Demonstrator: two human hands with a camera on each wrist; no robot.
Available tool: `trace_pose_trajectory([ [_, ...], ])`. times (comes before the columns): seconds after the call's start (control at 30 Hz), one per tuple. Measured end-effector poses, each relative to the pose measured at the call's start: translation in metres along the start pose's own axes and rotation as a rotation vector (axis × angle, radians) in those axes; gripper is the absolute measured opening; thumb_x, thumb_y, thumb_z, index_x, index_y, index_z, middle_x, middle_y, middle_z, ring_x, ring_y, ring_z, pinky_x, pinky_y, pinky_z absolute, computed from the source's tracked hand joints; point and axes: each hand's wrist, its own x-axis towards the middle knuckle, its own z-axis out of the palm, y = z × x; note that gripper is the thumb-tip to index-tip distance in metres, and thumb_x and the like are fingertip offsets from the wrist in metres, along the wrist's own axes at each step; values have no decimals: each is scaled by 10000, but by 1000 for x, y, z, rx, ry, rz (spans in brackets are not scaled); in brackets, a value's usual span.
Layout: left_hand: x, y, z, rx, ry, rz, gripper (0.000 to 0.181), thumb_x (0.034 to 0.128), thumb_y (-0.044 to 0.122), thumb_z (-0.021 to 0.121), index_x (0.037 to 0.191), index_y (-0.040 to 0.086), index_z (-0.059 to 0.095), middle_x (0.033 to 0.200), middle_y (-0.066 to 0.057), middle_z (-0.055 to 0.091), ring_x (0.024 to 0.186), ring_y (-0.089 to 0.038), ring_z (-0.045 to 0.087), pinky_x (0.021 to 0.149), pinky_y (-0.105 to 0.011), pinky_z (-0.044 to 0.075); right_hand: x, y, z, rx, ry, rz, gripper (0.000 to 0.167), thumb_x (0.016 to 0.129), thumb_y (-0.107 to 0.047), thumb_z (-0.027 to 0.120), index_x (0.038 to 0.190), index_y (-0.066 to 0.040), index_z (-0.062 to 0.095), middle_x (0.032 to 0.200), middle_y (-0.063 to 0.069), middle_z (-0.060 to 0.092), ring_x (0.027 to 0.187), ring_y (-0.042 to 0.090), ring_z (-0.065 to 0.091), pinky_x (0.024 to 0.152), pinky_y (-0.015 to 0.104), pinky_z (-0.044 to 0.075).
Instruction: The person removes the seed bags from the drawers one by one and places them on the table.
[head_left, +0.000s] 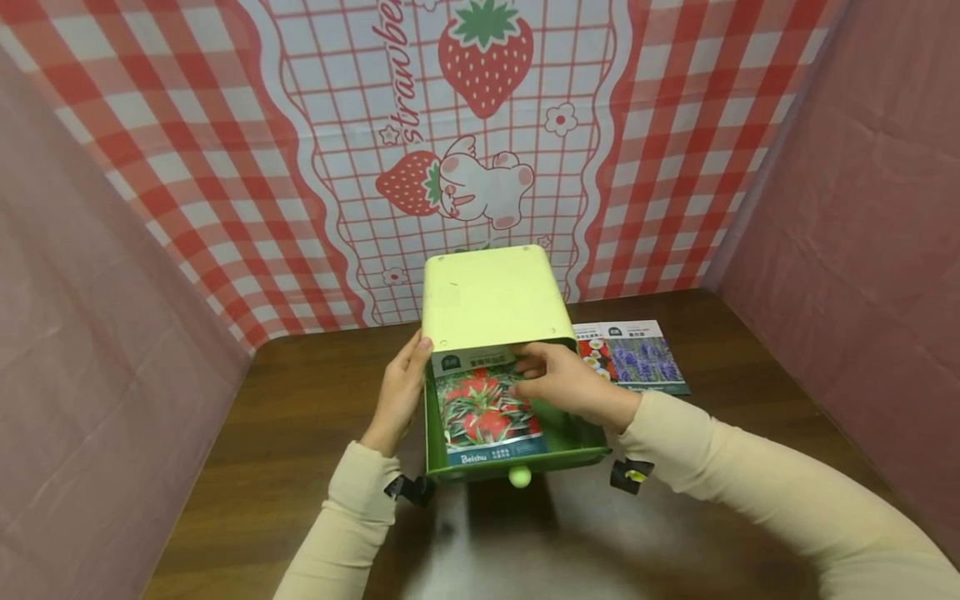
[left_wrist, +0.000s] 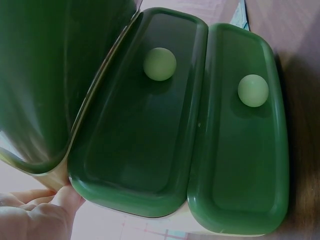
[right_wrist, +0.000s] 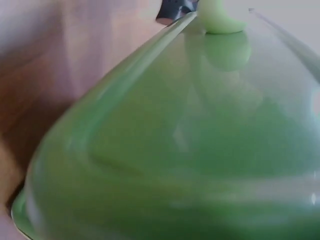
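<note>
A small pale yellow drawer cabinet (head_left: 491,300) stands on the table with its green top drawer (head_left: 566,429) pulled out. Inside that drawer lies a seed packet (head_left: 483,408) printed with red flowers, its upper end under the cabinet's top. My left hand (head_left: 397,392) holds the cabinet's left side near the front corner; in the left wrist view the thumb (left_wrist: 68,197) touches the side edge. With curled fingers, my right hand (head_left: 570,379) pinches the packet near its upper right edge; the fingertips are partly hidden. The green drawer front (right_wrist: 175,135) fills the right wrist view.
Two lower green drawers, one (left_wrist: 135,140) beside the other (left_wrist: 245,150) in the left wrist view, are closed and have round knobs. Right of the cabinet lie a purple-flower packet (head_left: 645,358) and a partly covered daisy packet (head_left: 595,354). A checked strawberry cloth (head_left: 660,167) hangs behind.
</note>
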Motion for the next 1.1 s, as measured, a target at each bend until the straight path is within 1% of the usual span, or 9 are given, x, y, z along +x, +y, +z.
trace_pose_trajectory([
  [0.07, 0, 0, 0, 3, 4, -2, 574, 1036, 370, 463, 1508, 60, 362, 1575, -94, 356, 1481, -244, 283, 1234, -417, 241, 0, 0, 0, 32, -1, 10, 652, 918, -103, 642, 1495, 4, 357, 1416, 259, 487, 1290, 393, 487, 1018, 476, 499],
  [0.3, 0, -1, 0, 4, 8, -9, 573, 1036, 366, 465, 1506, 56, 364, 1575, -94, 355, 1481, -242, 282, 1236, -415, 237, 0, 0, 0, 58, 17, 29, 662, 926, -111, 633, 1510, -14, 335, 1533, 233, 372, 1355, 423, 417, 1070, 520, 451],
  [0.47, 0, 0, 0, 15, 10, -13, 580, 1034, 378, 468, 1507, 59, 366, 1575, -92, 356, 1483, -242, 279, 1237, -419, 234, 2, 1, 1, 151, 15, 45, 656, 940, -77, 597, 1513, 21, 294, 1511, 264, 382, 1363, 418, 422, 1082, 498, 456],
  [0.6, 0, 0, -1, 13, -1, -8, 579, 1037, 374, 462, 1512, 61, 354, 1582, -82, 344, 1488, -234, 267, 1239, -415, 230, 3, 3, 2, 203, 7, 75, 641, 962, -46, 550, 1511, 74, 242, 1415, 307, 460, 1308, 409, 483, 1049, 457, 494],
  [0.73, 0, 0, 0, 12, -4, -4, 578, 1038, 364, 460, 1513, 54, 347, 1585, -81, 338, 1490, -232, 262, 1239, -412, 231, 1, 4, 0, 228, -37, 108, 651, 968, -26, 525, 1498, 137, 183, 1350, 331, 500, 1228, 403, 556, 991, 409, 543],
  [0.83, 0, 0, -1, 17, -5, -1, 579, 1040, 361, 455, 1513, 48, 343, 1586, -93, 333, 1491, -247, 260, 1238, -424, 230, -1, 4, 0, 232, -80, 114, 650, 959, -6, 506, 1494, 146, 169, 1256, 323, 565, 1085, 340, 642, 917, 376, 582],
  [0.9, 1, -1, -1, 19, -4, -1, 581, 1039, 365, 454, 1513, 48, 345, 1586, -98, 333, 1490, -253, 262, 1238, -430, 229, -3, 4, 0, 227, -111, 117, 658, 947, 4, 506, 1500, 128, 170, 1149, 288, 623, 958, 265, 676, 849, 360, 603],
  [1.0, 1, 0, 0, 19, 1, -6, 583, 1037, 368, 459, 1511, 47, 350, 1583, -98, 338, 1488, -249, 265, 1239, -427, 226, -6, 5, 1, 227, -170, 114, 673, 925, 31, 507, 1500, 110, 168, 956, 208, 655, 801, 178, 657, 759, 346, 616],
  [1.1, 1, 0, 0, 10, 5, -11, 584, 1035, 365, 465, 1510, 44, 350, 1583, -96, 339, 1489, -240, 264, 1241, -417, 223, -10, 5, 3, 201, -220, 104, 510, 916, 46, 524, 1378, 103, 317, 781, 110, 599, 690, 161, 610, 687, 338, 617],
])
